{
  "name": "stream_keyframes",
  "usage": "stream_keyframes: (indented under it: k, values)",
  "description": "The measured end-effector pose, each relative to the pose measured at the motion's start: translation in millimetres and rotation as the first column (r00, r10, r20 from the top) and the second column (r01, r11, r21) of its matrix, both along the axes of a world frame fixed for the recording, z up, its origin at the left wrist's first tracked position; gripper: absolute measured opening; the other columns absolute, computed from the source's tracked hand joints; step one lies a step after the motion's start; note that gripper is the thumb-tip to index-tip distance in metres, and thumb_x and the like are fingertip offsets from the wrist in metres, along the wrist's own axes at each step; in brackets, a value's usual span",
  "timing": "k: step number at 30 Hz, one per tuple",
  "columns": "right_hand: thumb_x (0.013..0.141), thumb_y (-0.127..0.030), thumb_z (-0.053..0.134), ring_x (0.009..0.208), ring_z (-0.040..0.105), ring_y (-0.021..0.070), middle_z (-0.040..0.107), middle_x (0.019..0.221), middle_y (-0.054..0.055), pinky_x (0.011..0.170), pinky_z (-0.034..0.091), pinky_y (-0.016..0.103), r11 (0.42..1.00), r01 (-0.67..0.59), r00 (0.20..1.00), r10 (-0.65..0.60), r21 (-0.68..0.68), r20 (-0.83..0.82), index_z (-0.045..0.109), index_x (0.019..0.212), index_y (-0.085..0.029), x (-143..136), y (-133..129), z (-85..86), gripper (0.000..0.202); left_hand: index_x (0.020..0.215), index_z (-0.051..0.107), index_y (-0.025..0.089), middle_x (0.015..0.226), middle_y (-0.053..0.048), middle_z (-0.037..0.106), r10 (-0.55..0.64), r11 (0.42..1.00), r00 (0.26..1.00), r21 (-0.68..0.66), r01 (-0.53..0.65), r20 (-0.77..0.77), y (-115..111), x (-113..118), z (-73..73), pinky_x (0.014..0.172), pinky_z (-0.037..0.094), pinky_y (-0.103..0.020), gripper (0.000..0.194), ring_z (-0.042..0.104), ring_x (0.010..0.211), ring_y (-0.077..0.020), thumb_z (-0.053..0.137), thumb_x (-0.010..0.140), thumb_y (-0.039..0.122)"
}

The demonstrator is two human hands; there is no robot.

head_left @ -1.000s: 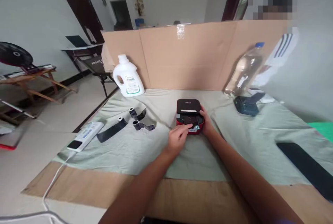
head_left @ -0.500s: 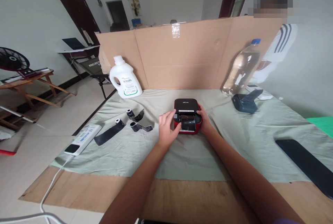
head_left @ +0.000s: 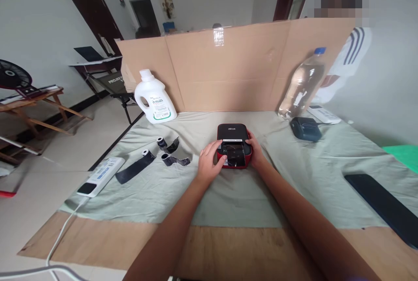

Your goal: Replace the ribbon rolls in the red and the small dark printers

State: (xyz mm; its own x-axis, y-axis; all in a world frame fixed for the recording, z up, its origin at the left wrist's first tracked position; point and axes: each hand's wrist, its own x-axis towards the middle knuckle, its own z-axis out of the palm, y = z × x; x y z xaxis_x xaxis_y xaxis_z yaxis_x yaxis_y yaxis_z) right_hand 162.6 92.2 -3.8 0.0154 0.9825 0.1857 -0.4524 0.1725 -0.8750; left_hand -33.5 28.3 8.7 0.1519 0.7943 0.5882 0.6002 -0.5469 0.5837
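Observation:
A small red and black label printer [head_left: 232,132] sits on the cloth in front of me. A glossy black strip [head_left: 235,156] hangs over its front. My left hand [head_left: 209,161] grips the printer's left side, with the thumb at the front near the strip and the fingers along the upper edge. On the other side, my right hand [head_left: 255,149] wraps round the right edge; some of its fingers are hidden. Left of my hands lie a long black unrolled ribbon [head_left: 135,168] and two shorter curled rolls, one of them a black roll [head_left: 170,158].
A white jug [head_left: 158,102] stands at the back left, before a cardboard screen [head_left: 225,76]. A power strip [head_left: 101,176] lies at left. To the right are a large clear bottle [head_left: 303,83], a dark box [head_left: 306,129] and a black phone-like slab [head_left: 380,205]. A person is behind the screen.
The view has shifted slightly. Both hands stay on the printer, with the left fingers a little lower on it. A dark strip seen over the box at right no longer shows.

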Motion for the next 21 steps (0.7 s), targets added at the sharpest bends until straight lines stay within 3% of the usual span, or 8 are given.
stream_keyframes:
  k: [6,11,13,15,17,21]
  values:
    - [0.072,-0.034,0.062,0.125,0.056,0.0265,0.065,0.13,0.001,0.111,0.04,0.045,0.999,0.034,0.999,-0.034,0.041,-0.006,0.061,0.123,-0.028,-2,1,-5.9,0.052,0.142,0.044,0.022,0.14,-0.011,0.055,-0.048,0.998,0.981,-0.036,0.056,0.19,0,3,-8.9,0.107,0.042,-0.041,0.053,0.053,0.127,-0.0254,0.057,0.092,0.032]
    - [0.081,-0.046,0.062,0.122,0.058,0.0294,0.068,0.125,0.005,0.111,0.039,0.051,0.976,0.214,0.962,-0.217,0.04,0.167,0.066,0.116,-0.025,4,-12,-7.3,0.04,0.152,0.033,0.022,0.154,-0.013,0.041,-0.033,0.984,0.949,-0.155,0.085,0.313,-1,4,-12.5,0.114,0.038,-0.044,0.068,0.045,0.136,-0.0276,0.061,0.09,0.032]
    - [0.085,-0.051,0.059,0.127,0.055,0.0309,0.065,0.131,0.006,0.112,0.039,0.053,0.984,0.171,0.95,-0.179,0.054,0.255,0.065,0.121,-0.026,15,-27,-8.7,0.044,0.154,0.029,0.022,0.153,-0.014,0.042,-0.017,0.962,0.932,-0.248,0.113,0.361,-2,4,-12.5,0.113,0.04,-0.046,0.076,0.044,0.138,-0.0297,0.065,0.088,0.033]
    - [0.084,-0.052,0.059,0.135,0.049,0.0315,0.057,0.142,0.006,0.113,0.038,0.054,0.997,0.024,0.936,-0.05,0.078,0.349,0.06,0.13,-0.03,28,-46,-10.8,0.05,0.154,0.03,0.023,0.145,-0.014,0.052,-0.051,0.932,0.925,-0.315,0.18,0.377,-3,4,-10.3,0.109,0.044,-0.047,0.085,0.05,0.133,-0.0316,0.072,0.082,0.032]
    - [0.079,-0.047,0.07,0.135,0.048,0.0323,0.054,0.145,0.006,0.113,0.038,0.053,0.992,-0.078,0.855,0.015,0.1,0.519,0.058,0.132,-0.033,38,-63,-11.4,0.056,0.153,0.034,0.024,0.134,-0.012,0.061,-0.111,0.91,0.922,-0.336,0.244,0.371,-2,4,-4.0,0.103,0.05,-0.047,0.091,0.058,0.123,-0.032,0.079,0.074,0.028]
    - [0.08,-0.04,0.072,0.116,0.063,0.0324,0.064,0.131,0.01,0.103,0.049,0.052,0.984,-0.054,0.684,-0.088,0.17,0.724,0.062,0.121,-0.027,32,-72,1.2,0.044,0.15,0.039,0.027,0.121,-0.007,0.069,-0.182,0.9,0.925,-0.322,0.293,0.333,6,-6,23.8,0.092,0.055,-0.04,0.091,0.066,0.107,-0.0281,0.08,0.069,0.021]
